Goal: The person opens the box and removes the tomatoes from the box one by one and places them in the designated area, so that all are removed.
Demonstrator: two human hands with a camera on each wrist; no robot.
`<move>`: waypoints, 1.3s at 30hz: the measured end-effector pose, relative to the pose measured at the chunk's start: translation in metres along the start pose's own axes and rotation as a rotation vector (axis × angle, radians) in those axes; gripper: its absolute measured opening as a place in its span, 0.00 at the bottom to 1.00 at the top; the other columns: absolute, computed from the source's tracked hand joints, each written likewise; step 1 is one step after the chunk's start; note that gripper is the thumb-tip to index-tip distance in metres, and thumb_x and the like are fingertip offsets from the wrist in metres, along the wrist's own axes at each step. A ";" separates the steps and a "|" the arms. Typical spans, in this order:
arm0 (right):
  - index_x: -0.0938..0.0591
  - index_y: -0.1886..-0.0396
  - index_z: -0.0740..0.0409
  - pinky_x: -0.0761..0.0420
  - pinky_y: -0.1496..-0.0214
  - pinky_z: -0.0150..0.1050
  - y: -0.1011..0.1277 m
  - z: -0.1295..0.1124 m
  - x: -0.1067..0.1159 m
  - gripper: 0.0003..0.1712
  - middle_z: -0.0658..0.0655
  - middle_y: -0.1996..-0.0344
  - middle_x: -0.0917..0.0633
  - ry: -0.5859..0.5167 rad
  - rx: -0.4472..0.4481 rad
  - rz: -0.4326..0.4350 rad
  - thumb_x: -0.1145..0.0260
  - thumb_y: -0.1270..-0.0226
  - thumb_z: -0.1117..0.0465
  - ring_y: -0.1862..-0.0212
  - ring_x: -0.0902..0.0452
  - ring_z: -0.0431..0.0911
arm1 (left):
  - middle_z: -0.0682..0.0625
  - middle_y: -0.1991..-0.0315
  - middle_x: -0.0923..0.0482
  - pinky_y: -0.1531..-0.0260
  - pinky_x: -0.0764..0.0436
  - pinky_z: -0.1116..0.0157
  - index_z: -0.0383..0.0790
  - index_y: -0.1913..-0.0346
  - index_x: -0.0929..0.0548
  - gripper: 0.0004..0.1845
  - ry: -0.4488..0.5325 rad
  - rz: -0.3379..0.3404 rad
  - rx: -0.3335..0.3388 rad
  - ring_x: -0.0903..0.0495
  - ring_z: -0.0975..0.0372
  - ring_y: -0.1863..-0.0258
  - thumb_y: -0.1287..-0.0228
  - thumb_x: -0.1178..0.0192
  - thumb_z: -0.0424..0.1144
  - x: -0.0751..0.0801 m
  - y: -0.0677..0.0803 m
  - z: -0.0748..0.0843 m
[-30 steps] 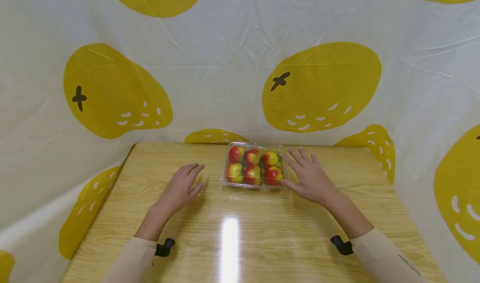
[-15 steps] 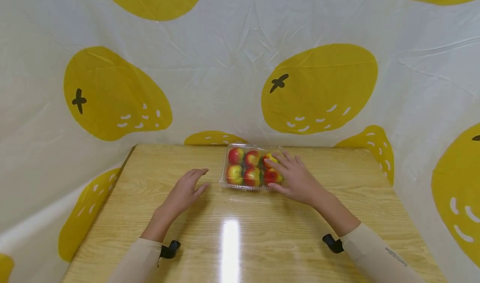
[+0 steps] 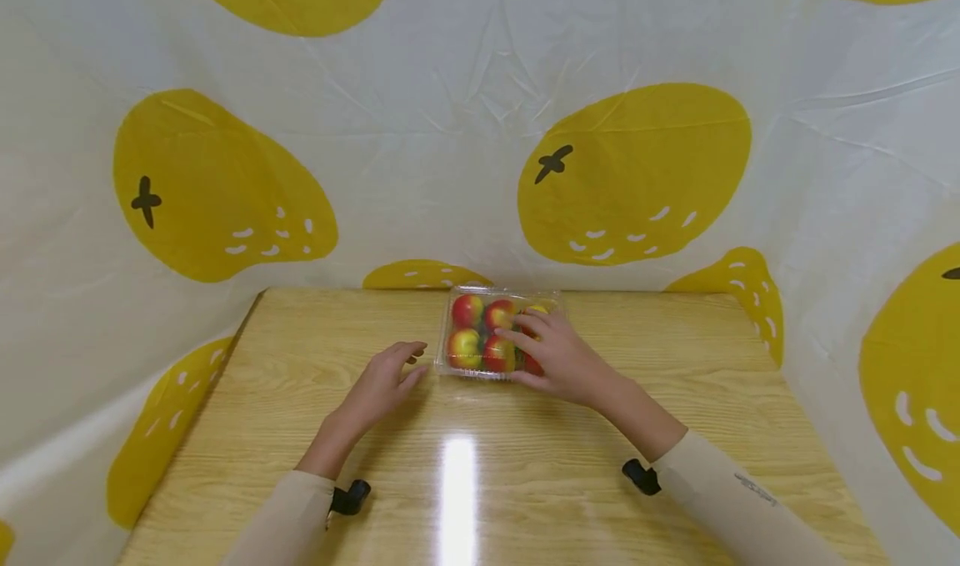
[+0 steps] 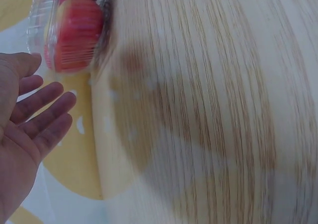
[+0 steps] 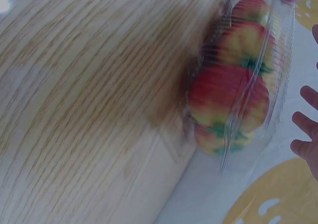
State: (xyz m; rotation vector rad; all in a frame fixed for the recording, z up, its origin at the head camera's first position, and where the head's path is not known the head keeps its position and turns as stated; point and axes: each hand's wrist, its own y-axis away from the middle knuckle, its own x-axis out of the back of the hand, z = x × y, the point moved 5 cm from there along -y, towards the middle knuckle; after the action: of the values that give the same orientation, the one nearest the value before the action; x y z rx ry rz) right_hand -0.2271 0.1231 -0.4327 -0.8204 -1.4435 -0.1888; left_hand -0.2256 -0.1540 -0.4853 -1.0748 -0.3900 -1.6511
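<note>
A lidded clear plastic clamshell box (image 3: 480, 375) sits at the table's far side, with several red-and-yellow fruits (image 3: 467, 309) in two rows inside. Over its right part reaches my right hand (image 3: 566, 364), fingers spread and hiding some fruit. In the right wrist view, those fingertips (image 5: 301, 118) hover above the lid, with a gap showing. My left hand (image 3: 382, 387) is just off the box's left side, fingers loosely bent and nothing in them. The left wrist view has the left thumb (image 4: 31, 64) close to the ribbed end of the box (image 4: 42, 28).
The light wood-grain table (image 3: 360, 499) carries a bright light reflection in the middle. A white cloth (image 3: 442, 174) printed with big yellow fruit shapes hangs right behind the table and along both sides.
My right hand has moved left from beside the box to over its right part. My left hand has come a little right, nearer the box. The box has stayed in place.
</note>
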 end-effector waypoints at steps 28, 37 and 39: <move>0.16 0.40 0.49 0.19 0.38 0.52 -0.039 -0.035 -0.023 0.25 0.61 0.42 0.17 0.000 0.125 -0.018 0.24 0.34 0.48 0.40 0.22 0.54 | 0.45 0.59 0.11 0.56 0.11 0.62 0.34 0.45 0.14 0.12 0.470 -0.026 0.299 0.11 0.54 0.58 0.26 0.37 0.34 -0.023 -0.006 -0.025; 0.13 0.47 0.49 0.18 0.40 0.49 -0.057 -0.043 -0.035 0.20 0.59 0.44 0.16 0.017 0.167 0.000 0.23 0.35 0.47 0.42 0.22 0.54 | 0.41 0.58 0.11 0.58 0.09 0.60 0.31 0.48 0.13 0.11 0.623 -0.099 0.376 0.11 0.55 0.60 0.27 0.37 0.32 -0.028 -0.011 -0.030; 0.13 0.49 0.49 0.18 0.41 0.49 -0.060 -0.044 -0.038 0.19 0.59 0.44 0.16 0.017 0.174 -0.002 0.24 0.35 0.47 0.42 0.22 0.54 | 0.39 0.58 0.11 0.58 0.09 0.59 0.30 0.48 0.14 0.10 0.649 -0.117 0.383 0.11 0.55 0.60 0.27 0.37 0.31 -0.028 -0.012 -0.030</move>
State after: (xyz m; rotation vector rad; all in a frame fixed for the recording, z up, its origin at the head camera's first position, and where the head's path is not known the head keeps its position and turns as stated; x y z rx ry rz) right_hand -0.2327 0.0401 -0.4411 -0.6739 -1.4231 -0.0700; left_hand -0.2494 -0.1544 -0.5209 -0.2081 -0.3194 -1.8284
